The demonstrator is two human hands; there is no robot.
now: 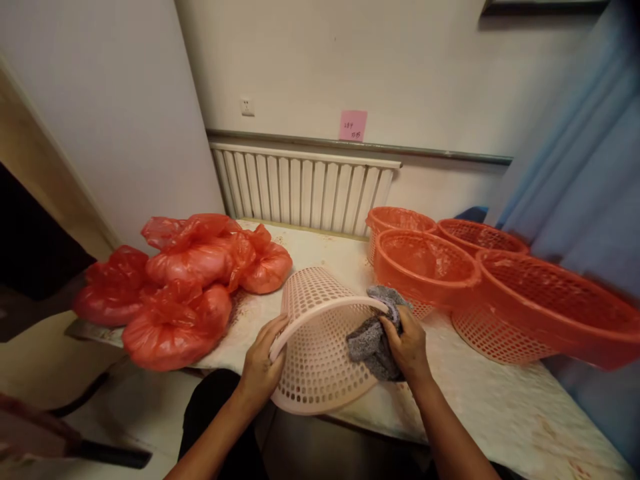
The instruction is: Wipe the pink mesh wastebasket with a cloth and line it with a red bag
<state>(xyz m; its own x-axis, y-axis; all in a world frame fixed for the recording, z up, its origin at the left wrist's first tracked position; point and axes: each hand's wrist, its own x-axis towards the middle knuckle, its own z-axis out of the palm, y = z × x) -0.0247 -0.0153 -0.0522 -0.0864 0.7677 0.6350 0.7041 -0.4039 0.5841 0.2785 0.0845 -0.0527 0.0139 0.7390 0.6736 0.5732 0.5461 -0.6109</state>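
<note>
A pale pink perforated plastic basket (320, 280) lies tipped on its side at the table's front edge, its mouth facing me. My left hand (264, 363) is closed around the rim on the left. On the opposite side of the rim, my right hand (407, 343) grips a grey cloth (373, 343), pressed against the basket's edge. Part of the cloth hangs down over the basket's opening. The fingertips of my right hand are partly hidden by the cloth.
Several tied red plastic bags (180, 327) sit bunched on the table's left. To the right stand several baskets lined with red bags (425, 257), beside a blue curtain (585, 173). A white radiator (310, 190) runs along the wall behind the table (460, 387). A chair (45, 360) is at left.
</note>
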